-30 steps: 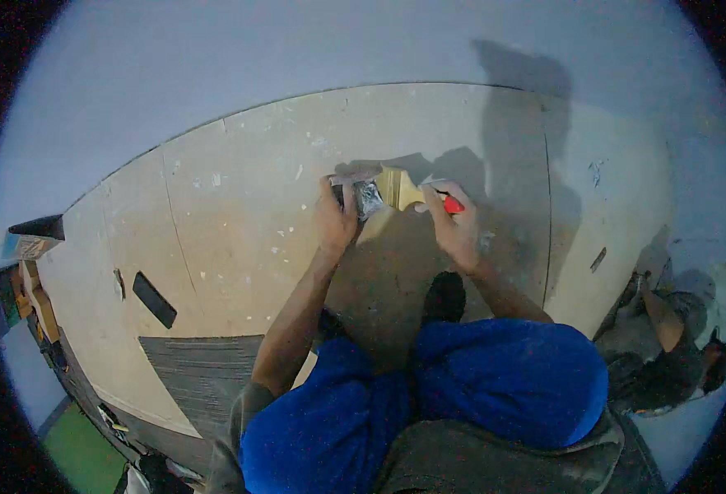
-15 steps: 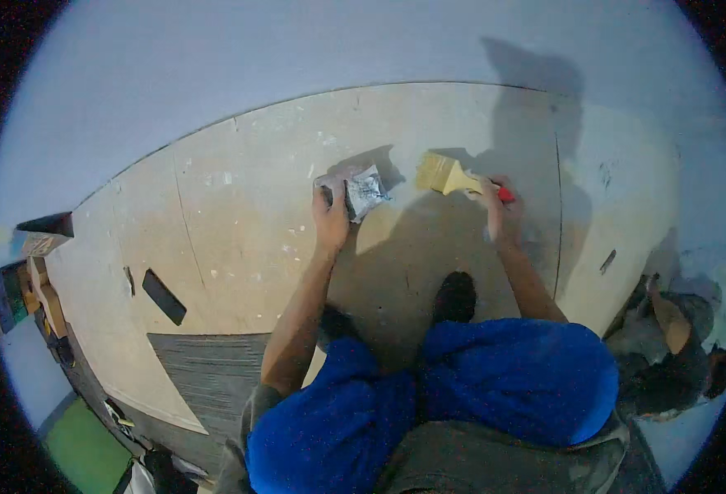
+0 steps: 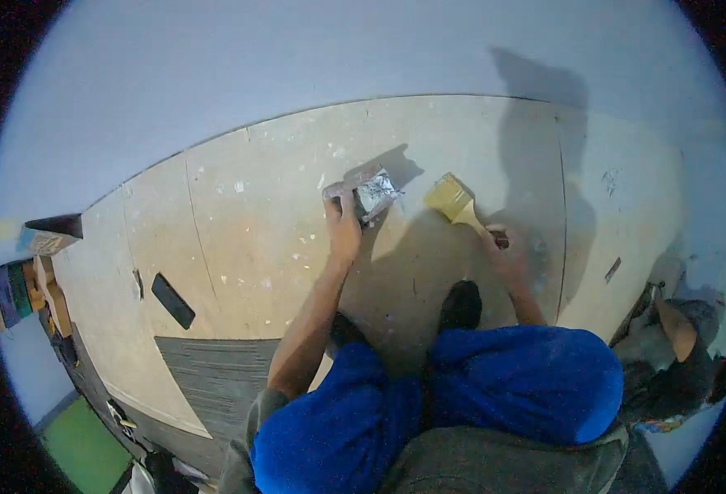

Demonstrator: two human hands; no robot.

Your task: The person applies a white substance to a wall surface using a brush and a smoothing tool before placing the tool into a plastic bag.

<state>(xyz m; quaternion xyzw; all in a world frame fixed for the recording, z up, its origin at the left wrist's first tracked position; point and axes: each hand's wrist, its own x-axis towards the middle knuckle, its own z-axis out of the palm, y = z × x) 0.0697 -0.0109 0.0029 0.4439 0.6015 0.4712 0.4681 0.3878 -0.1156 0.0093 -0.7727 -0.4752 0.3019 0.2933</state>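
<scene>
My left hand (image 3: 343, 224) is closed round a small grimy container (image 3: 374, 191), its face covered in crumpled silvery foil, low above the pale, paint-flecked board floor (image 3: 272, 198). To its right, my right hand (image 3: 504, 251) grips the handle of a wide paintbrush (image 3: 449, 196) with pale yellow bristles angled up and left. The brush and container are apart, both casting shadows on the boards.
A co-worker (image 3: 667, 362) crouches at the right against the blue wall (image 3: 338, 49). A black phone-like slab (image 3: 174, 300) and a grey ridged mat (image 3: 211, 379) lie left. An open carton (image 3: 50, 235) and stacked boxes (image 3: 50, 296) line the left edge.
The brush moved right, away from the foil-covered container, and its bristle end has tilted. My right hand shifted right and down, and its red handle end no longer shows.
</scene>
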